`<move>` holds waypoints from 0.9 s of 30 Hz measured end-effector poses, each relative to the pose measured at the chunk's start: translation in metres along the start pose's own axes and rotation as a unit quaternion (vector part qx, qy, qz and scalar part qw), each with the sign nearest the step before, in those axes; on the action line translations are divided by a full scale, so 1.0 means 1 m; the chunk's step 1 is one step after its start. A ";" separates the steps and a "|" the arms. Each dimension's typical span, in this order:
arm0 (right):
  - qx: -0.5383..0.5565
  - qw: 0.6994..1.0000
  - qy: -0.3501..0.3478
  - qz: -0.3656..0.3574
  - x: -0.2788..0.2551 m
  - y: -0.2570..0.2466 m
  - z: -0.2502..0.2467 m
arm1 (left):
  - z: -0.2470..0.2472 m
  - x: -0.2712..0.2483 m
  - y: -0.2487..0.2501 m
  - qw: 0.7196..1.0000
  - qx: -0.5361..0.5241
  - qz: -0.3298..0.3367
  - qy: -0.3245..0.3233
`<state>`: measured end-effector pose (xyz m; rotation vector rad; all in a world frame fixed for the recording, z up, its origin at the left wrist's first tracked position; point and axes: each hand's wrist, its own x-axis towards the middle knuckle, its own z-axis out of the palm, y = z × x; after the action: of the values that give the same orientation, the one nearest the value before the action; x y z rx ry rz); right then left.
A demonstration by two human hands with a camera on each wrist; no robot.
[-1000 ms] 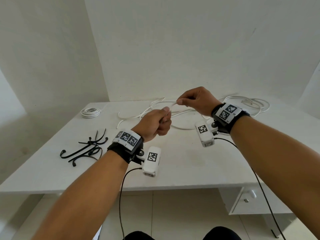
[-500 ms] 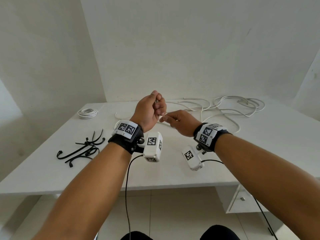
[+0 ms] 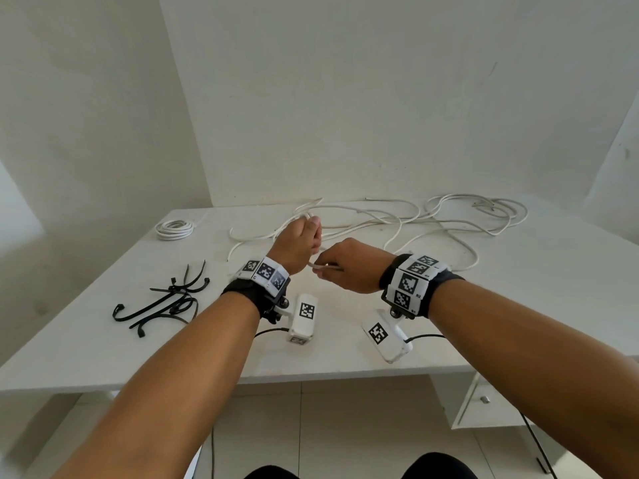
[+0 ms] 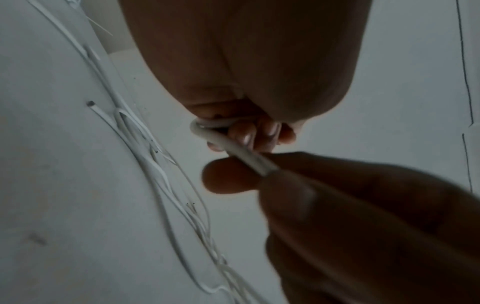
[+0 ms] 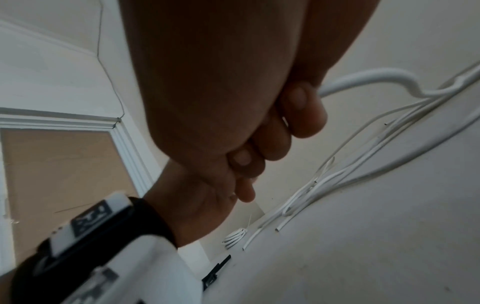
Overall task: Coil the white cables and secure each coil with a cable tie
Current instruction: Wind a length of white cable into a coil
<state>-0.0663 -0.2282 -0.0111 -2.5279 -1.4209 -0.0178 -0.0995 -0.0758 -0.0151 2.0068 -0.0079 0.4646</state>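
Two hands work above the tabletop [image 3: 518,305] at the near middle. The right hand [image 3: 349,267] pinches the cable [image 4: 244,153] between thumb and fingers [image 4: 228,179], closed on it. The left hand [image 3: 299,243], just beyond and touching the right, is curled round the first small loop of that same cable; its fingertips [image 4: 246,135] fold over the bend.

Procedure for this step, as judged: keep the left grip firm so the loop cannot spring open, feed slack with the right hand, and lay each turn beside the last at matching width. Avoid twisting the cable.

Left of the hands lie the black ties [image 3: 166,302], well apart from the coil in progress. Farther back left sits a finished coil [image 3: 174,229]. The loose cables [image 3: 449,219] trail across the far right.

How many turns the left hand holds is hidden by the palm. Whether the finished coil carries a tie cannot be made out. Both wrist views are dim and blurred.
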 end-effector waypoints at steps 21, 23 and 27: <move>0.202 0.970 0.129 -0.032 -0.002 0.027 -0.063 | 0.008 -0.022 0.006 0.966 -0.183 -0.049 -0.174; 0.247 0.957 0.150 -0.031 -0.003 0.031 -0.063 | 0.007 -0.023 0.010 0.959 -0.218 -0.035 -0.176; 0.306 0.931 0.195 -0.032 0.004 0.037 -0.057 | 0.001 -0.024 0.022 0.941 -0.282 -0.011 -0.188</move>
<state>-0.0270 -0.2557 0.0369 -1.8417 -1.1248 -0.0717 -0.1259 -0.0920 -0.0049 1.4945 -0.3214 0.0416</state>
